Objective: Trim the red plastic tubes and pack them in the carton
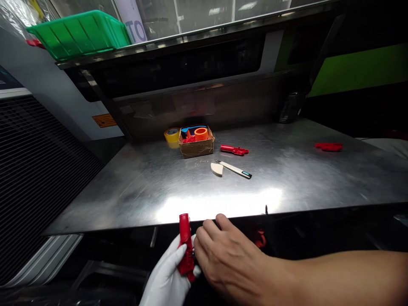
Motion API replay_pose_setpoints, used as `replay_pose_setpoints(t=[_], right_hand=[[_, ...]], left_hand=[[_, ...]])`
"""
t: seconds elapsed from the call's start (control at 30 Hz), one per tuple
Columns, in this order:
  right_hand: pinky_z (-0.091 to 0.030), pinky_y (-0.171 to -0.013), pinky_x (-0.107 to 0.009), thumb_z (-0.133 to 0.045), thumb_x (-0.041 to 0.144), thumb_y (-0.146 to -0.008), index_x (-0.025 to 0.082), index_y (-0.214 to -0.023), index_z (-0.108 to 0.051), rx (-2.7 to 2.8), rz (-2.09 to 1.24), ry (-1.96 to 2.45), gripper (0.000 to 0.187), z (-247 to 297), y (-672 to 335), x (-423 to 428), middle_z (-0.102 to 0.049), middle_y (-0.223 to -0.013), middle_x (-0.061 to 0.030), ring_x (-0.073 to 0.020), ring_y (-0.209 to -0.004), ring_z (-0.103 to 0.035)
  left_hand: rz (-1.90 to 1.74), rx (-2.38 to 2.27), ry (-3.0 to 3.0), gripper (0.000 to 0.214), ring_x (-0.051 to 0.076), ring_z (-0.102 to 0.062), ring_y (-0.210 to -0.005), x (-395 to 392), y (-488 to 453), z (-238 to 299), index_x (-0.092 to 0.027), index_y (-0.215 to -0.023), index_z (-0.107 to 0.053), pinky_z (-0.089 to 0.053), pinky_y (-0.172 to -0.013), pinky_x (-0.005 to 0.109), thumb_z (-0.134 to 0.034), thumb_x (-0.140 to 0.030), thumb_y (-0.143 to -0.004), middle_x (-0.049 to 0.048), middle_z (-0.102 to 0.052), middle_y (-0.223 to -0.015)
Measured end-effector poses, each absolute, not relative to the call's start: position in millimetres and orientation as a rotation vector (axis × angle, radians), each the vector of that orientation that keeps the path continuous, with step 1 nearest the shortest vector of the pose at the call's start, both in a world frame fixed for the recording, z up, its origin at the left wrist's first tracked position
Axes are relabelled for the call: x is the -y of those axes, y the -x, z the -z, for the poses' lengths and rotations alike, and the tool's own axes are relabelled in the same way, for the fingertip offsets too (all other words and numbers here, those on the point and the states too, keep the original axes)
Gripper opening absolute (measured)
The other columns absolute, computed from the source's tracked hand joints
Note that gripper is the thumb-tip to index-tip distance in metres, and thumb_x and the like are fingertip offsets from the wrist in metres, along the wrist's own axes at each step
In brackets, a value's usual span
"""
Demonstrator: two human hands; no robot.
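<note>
My left hand [168, 272], in a white glove, is closed around a red plastic part [185, 238] with a tubular upper end, held upright in front of the table's near edge. Bare and curled, my right hand [219, 255] is against the right side of that part. Its fingertips are turned away, so what they pinch is hidden; a small dark bit shows between hand and part. On the table lie a similar red part [234, 150], a white-handled craft knife [236, 169] and a cream wedge-shaped piece [217, 169].
A cardboard box [197, 149] holds an orange ring and red pieces on the metal table [143, 182]. Yellow tape [171, 135] stands beside it. Another red piece [329, 146] lies far right, near a dark clear container [289, 107]. A green bin [83, 34] sits on the shelf above.
</note>
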State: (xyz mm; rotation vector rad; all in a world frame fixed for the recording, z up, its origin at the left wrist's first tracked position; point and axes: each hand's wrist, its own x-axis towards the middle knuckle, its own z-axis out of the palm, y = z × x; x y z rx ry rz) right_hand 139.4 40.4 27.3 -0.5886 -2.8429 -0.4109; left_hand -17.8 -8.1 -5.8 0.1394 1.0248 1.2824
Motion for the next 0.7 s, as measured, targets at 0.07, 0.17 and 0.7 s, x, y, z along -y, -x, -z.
replay_pose_setpoints(t=[0.07,0.17,0.7], right_hand=[[-0.039,-0.072,-0.044,-0.047,0.023,-0.083,0.009,-0.096,-0.062,2.834,0.455,0.553,0.024,-26.5,-139.3,-40.8,-0.050,-0.082,-0.0102,-0.0258,-0.073,-0.043],[-0.037,-0.076,-0.045,-0.045,0.019,-0.083,0.007,-0.099,-0.061,2.807,0.516,0.521,0.026,-24.3,-139.8,-40.1,-0.051,-0.086,-0.0112,-0.0265,-0.076,-0.044],[-0.027,-0.059,-0.037,-0.041,0.014,-0.087,0.010,-0.091,-0.059,2.863,0.510,0.373,0.019,-34.9,-151.2,-48.9,-0.048,-0.075,-0.0063,-0.0211,-0.064,-0.040]], left_hand=[[-1.262,-1.023,-0.134,0.023,0.017,-0.065,-0.102,7.7,20.2,7.4,-0.018,-0.100,-0.073,-0.053,-0.081,0.019,-0.063,-0.012,-0.081,0.0057,-0.074,-0.102],[-1.220,-1.017,-0.153,0.021,0.018,-0.066,-0.100,7.7,22.7,10.6,-0.020,-0.099,-0.074,-0.053,-0.079,0.021,-0.064,-0.016,-0.080,0.0054,-0.074,-0.099],[-1.242,-1.001,-0.279,0.025,0.014,-0.059,-0.076,9.1,17.8,3.3,-0.019,-0.109,-0.069,-0.047,-0.062,0.026,-0.058,-0.019,-0.086,0.0087,-0.067,-0.101]])
